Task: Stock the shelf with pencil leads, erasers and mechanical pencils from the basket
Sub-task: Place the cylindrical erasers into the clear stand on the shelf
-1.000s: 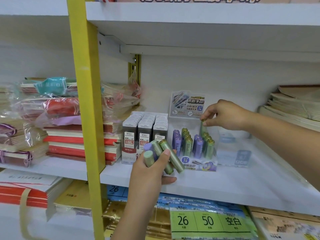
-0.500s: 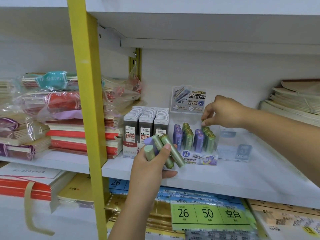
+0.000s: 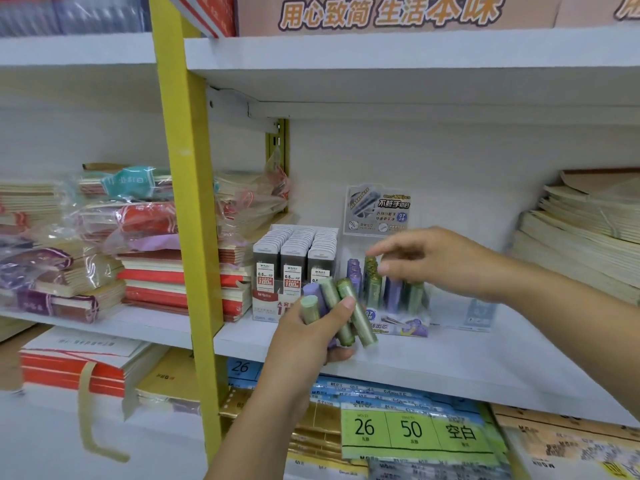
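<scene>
- Your left hand (image 3: 311, 337) clasps spare lead tubes (image 3: 341, 311) near the display box (image 3: 398, 323), handy for refilling.
- Your right hand (image 3: 436, 261) hovers above it, fingers (image 3: 384, 268) loosely spread, empty.

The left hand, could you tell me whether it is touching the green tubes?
Touching: the head view shows the left hand wrapped around the green tubes, thumb pressed across them.
</scene>
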